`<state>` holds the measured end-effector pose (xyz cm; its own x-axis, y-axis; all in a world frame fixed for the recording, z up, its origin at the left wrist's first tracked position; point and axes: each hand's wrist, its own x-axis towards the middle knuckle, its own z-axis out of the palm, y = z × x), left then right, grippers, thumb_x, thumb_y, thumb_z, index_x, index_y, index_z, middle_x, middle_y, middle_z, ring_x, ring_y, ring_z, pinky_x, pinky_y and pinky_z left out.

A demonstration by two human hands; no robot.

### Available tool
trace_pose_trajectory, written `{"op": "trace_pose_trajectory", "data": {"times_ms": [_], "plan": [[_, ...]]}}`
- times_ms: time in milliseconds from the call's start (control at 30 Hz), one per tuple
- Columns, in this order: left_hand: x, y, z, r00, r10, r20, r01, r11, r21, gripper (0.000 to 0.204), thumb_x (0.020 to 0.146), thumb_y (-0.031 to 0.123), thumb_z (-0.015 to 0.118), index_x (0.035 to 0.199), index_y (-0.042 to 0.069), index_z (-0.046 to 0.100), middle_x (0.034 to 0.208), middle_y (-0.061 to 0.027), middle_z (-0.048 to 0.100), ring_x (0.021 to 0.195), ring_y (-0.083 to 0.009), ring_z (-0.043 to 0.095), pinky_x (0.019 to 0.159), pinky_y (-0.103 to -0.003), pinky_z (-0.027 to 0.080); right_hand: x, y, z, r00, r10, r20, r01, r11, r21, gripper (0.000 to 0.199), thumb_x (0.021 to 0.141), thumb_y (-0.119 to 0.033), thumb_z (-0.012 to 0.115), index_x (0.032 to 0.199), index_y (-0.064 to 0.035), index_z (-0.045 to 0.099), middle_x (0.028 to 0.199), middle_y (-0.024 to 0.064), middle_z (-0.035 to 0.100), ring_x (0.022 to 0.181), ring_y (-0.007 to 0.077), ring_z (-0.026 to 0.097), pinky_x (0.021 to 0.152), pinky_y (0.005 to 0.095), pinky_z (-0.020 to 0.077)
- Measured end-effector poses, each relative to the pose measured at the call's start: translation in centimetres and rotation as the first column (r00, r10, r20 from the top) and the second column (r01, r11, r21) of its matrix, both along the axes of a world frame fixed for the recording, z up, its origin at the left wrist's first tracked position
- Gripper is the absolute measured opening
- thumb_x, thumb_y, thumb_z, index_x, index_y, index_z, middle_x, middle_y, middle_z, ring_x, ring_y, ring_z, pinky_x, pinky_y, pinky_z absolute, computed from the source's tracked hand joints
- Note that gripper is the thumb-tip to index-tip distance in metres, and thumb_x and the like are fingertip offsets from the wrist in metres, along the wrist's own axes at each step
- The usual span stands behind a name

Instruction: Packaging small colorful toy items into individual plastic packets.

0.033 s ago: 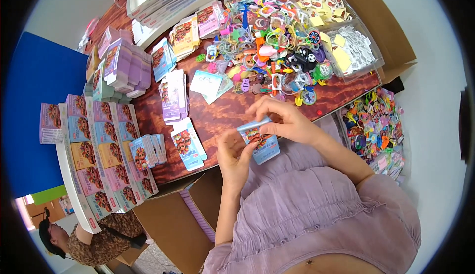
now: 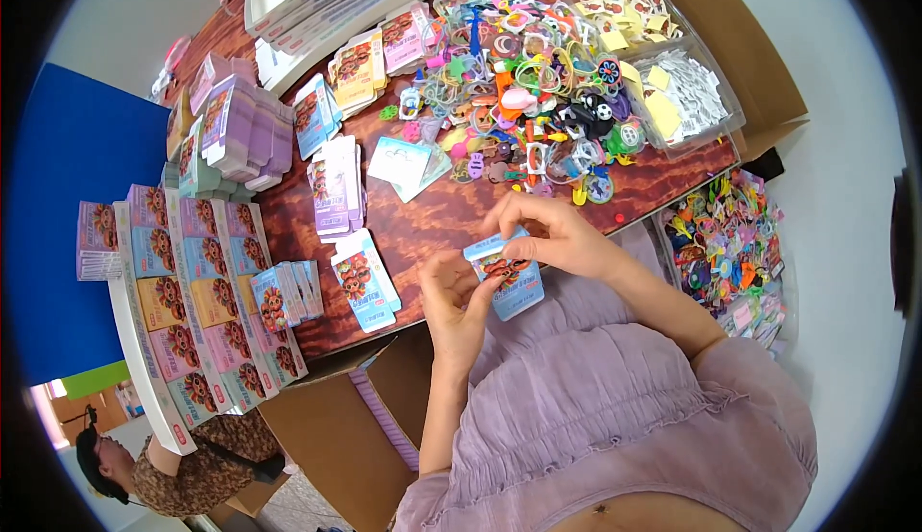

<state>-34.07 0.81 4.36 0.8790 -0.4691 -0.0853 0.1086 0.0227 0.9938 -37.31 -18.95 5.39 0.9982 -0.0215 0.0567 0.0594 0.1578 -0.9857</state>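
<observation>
A small light-blue cardboard box [image 2: 520, 296] with a cartoon picture on its front is held upright over the table's near edge. My left hand [image 2: 453, 303] grips its left side, thumb on the front and fingers curled behind. With thumb and fingers my right hand [image 2: 549, 235] pinches its top end at the flap. What lies inside the box cannot be seen. Left of my hands, flat light-blue boxes [image 2: 363, 280] lie overlapping on the table. Beyond those is a stack of purple boxes [image 2: 335, 186], with pale cards [image 2: 401, 161] beside it.
A heap of colourful hair ties and small trinkets [image 2: 519, 100] covers the table's far right. Behind it stand clear trays [image 2: 706, 133] of paper slips. Display trays of boxes [image 2: 197, 302] stand at left, above an open carton [image 2: 336, 426]. A person [image 2: 182, 465] is at lower left.
The box's top flap, greyish and tilted before, now shows light blue and lies closer to the top edge under my right fingers. Otherwise my hands have barely moved.
</observation>
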Motion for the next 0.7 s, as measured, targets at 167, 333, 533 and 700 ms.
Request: {"op": "trace_pose_trajectory", "data": {"times_ms": [167, 333, 533, 700], "plan": [[0.3, -0.4, 0.2, 0.997, -0.063, -0.034, 0.065, 0.996, 0.053, 0.067, 0.085, -0.010, 0.067, 0.139, 0.006, 0.031, 0.112, -0.0151, 0.060, 0.095, -0.0191, 0.067, 0.077, -0.028, 0.056, 0.0, 0.3, -0.9, 0.988, -0.072, -0.136, 0.081, 0.995, 0.064, 0.009, 0.088, -0.004, 0.069, 0.090, -0.0022, 0.061, 0.094, 0.0041, 0.065, 0.086, 0.0075, 0.060, 0.075, 0.0243, 0.0487], [0.2, -0.7, 1.3, 0.988, -0.126, -0.089, 0.128, 0.991, 0.023, 0.074, 0.086, -0.009, 0.066, 0.147, 0.005, 0.027, 0.109, -0.0153, 0.063, 0.095, -0.0206, 0.068, 0.079, -0.028, 0.056, 0.3, 0.0, -0.7, 0.955, -0.179, -0.235, 0.206, 0.974, 0.096, 0.009, 0.087, -0.002, 0.068, 0.084, -0.0006, 0.060, 0.075, 0.0006, 0.064, 0.069, 0.0040, 0.057, 0.058, 0.0218, 0.0451], [0.6, -0.3, 1.0, 0.987, -0.100, -0.129, 0.098, 0.995, -0.021, 0.068, 0.088, -0.009, 0.064, 0.146, 0.003, 0.031, 0.111, -0.0151, 0.063, 0.097, -0.0204, 0.068, 0.081, -0.029, 0.056, -0.2, -1.7, 0.0, 0.979, 0.021, -0.203, -0.047, 0.991, -0.125, 0.008, 0.086, -0.003, 0.069, 0.092, 0.0022, 0.067, 0.087, 0.0030, 0.068, 0.081, 0.0078, 0.063, 0.070, 0.0247, 0.0503], [1.1, 0.7, -0.8, 0.971, -0.218, -0.097, 0.223, 0.974, 0.048, 0.055, 0.090, -0.008, 0.062, 0.141, 0.000, 0.042, 0.116, -0.0135, 0.063, 0.097, -0.0184, 0.067, 0.085, -0.029, 0.055, -0.3, -2.3, -0.6, 0.985, 0.156, 0.074, -0.108, 0.890, -0.442, 0.008, 0.085, -0.003, 0.068, 0.091, 0.0025, 0.068, 0.086, 0.0038, 0.068, 0.082, 0.0113, 0.065, 0.072, 0.0272, 0.0514]]}}
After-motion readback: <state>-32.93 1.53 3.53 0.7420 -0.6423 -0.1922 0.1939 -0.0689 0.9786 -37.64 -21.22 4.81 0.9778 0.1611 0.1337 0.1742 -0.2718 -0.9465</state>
